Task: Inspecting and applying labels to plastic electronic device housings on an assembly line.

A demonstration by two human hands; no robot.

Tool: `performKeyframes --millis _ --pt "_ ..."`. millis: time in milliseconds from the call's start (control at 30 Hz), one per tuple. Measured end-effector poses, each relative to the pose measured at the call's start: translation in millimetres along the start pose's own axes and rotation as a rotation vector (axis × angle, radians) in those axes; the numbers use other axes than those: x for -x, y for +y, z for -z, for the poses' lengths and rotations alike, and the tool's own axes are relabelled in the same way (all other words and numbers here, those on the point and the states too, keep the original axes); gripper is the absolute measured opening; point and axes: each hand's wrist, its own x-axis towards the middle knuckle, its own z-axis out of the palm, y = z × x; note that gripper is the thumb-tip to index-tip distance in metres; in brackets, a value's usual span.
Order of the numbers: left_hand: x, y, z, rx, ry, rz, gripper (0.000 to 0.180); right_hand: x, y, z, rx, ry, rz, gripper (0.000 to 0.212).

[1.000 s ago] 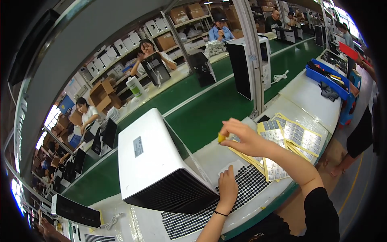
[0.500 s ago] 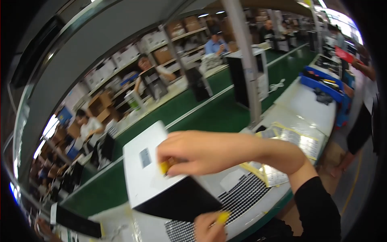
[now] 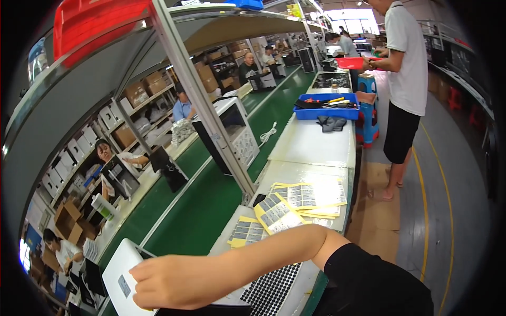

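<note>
A white case (image 3: 113, 268), with a small grey label (image 3: 124, 286) on its top face, stands at the lower left. My right hand (image 3: 171, 282) reaches across from the lower right and bends down over that face, beside the label. Its fingers are curled closed, and a trace of a small yellow piece shows under the fingertips. The case's dark side is mostly cut off by the lower edge. My left hand is out of view. Below my right forearm lies a sheet of black round dots (image 3: 271, 289).
Yellow-backed label sheets (image 3: 308, 195) lie on the bench beyond my forearm. A metal post (image 3: 203, 100) rises beside the green conveyor (image 3: 211, 168), which carries another computer case (image 3: 240, 139). Farther off are a blue tool tray (image 3: 327, 111) and a standing person (image 3: 406, 63); others sit across the conveyor.
The view has swung right, so the case and my right hand now sit lower and farther left. My left hand, earlier at the bottom with a yellow piece, has left the picture.
</note>
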Motion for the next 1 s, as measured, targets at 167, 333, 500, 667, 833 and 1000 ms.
performKeyframes --millis 167,333,500,667,833,1000 --pt "-3.0 -6.0 -6.6 0.029 -0.096 0.072 0.020 10.3 -5.7 -15.2 0.224 0.221 0.057 0.006" --pt "-2.1 -7.6 -13.4 0.059 -0.190 0.134 0.018 19.1 -7.4 -25.9 -0.038 0.316 -0.037 0.009" --pt "-5.0 -4.2 -6.0 0.063 -0.290 0.154 0.019 19.5 -4.0 -41.3 -0.232 0.490 0.002 0.012" --pt "-6.7 -5.5 -2.2 0.072 -0.372 0.094 0.021 23.3 -2.9 -70.6 -0.357 0.684 -0.094 0.019" --pt "-15.3 -0.5 9.6 0.033 -0.393 0.316 0.029 25.2 -4.4 -75.8 -0.305 0.705 -0.150 0.026" --pt "-19.2 -9.7 -3.8 0.190 -0.455 0.373 0.027 34.8 4.4 -68.2 -0.221 0.619 -0.167 0.020"
